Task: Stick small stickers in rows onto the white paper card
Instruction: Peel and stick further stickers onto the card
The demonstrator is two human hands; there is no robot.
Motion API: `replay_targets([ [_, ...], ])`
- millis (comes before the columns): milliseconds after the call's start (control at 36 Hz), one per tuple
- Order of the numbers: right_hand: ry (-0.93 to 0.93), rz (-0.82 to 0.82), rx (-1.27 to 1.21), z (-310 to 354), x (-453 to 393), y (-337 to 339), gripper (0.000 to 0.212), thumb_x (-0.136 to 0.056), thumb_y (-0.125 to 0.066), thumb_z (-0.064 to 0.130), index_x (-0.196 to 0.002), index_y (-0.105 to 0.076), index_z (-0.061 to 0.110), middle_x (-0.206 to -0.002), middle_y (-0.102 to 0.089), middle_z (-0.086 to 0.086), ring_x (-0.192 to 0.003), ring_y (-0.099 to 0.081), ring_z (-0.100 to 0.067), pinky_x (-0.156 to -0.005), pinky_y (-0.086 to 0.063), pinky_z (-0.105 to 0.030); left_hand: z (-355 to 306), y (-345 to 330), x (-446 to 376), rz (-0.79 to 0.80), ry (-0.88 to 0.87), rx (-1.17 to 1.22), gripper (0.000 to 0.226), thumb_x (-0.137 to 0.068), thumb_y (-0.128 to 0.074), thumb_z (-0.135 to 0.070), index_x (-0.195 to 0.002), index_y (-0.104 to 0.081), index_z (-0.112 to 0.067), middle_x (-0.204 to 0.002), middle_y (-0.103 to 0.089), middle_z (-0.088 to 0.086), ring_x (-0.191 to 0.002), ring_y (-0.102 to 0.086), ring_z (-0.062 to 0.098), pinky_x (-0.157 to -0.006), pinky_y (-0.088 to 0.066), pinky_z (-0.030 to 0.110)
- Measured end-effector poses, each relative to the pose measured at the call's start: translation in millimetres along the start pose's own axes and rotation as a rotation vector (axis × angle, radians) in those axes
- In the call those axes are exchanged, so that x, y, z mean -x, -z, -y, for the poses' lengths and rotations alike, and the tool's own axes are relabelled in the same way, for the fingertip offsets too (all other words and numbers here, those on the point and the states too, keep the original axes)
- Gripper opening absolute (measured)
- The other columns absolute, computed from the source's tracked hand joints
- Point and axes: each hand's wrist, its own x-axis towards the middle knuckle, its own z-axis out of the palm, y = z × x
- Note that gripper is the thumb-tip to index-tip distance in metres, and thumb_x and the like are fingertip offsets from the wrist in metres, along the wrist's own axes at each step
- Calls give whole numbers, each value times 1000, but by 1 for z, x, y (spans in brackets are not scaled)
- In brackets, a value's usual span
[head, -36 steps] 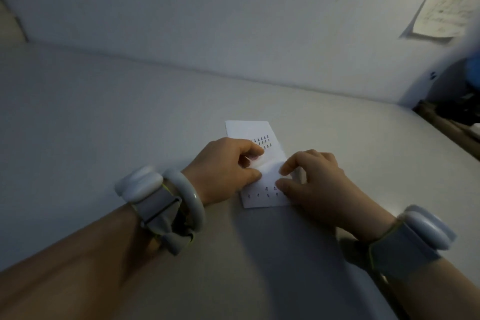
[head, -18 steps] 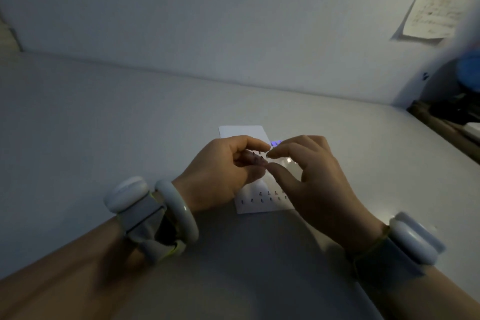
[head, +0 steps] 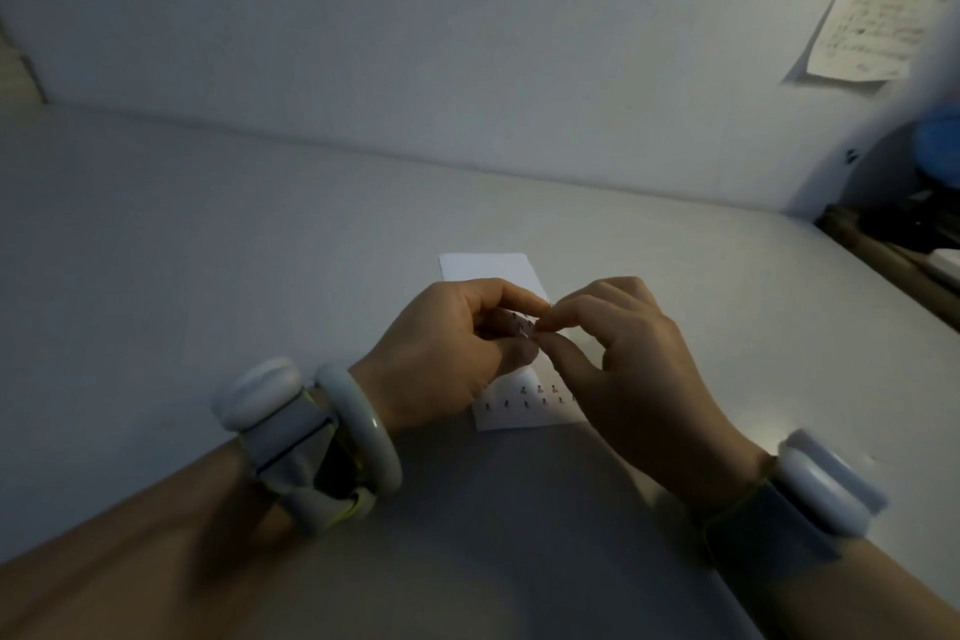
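A white paper card (head: 488, 268) lies flat on the pale table, mostly covered by both hands. Two short rows of small dark stickers (head: 537, 395) show on its near end. My left hand (head: 447, 353) hovers over the card's middle and holds a clear sticker sheet (head: 517, 325) between thumb and curled fingers. My right hand (head: 623, 353) meets it from the right, thumb and forefinger pinched at the sheet's edge on a tiny sticker. Both wrists wear white bands.
The table (head: 208, 250) runs back to a white wall. A handwritten note (head: 872, 36) is stuck on the wall at the upper right. Dark clutter and a blue object (head: 935, 146) sit past the table's right edge.
One second ago my right fingers pressed on the card's near part. They have since lifted and moved up to the sticker sheet in my left hand, where they now pinch.
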Motion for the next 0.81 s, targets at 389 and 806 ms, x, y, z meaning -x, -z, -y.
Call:
replay_targets([
  [389, -26, 52, -19, 5, 1, 2, 4, -85, -60, 20, -82, -61, 23, -87, -56, 12, -93, -38, -3, -73, -32, -12, -1, -2, 0, 3, 3, 50, 24, -88, -58, -6, -92, -63, -28, -72, -69, -12, -71, -68, 3, -68, -55, 16],
  [806, -40, 74, -67, 8, 1, 3, 10, -85, -58, 19, -80, -55, 27, -89, -54, 13, -94, -37, -2, -73, -31, -8, -2, -1, 0, 9, 14, 81, 22, -89, -57, -5, -92, -64, -25, -75, -70, -6, -69, -68, 5, -67, -55, 16],
])
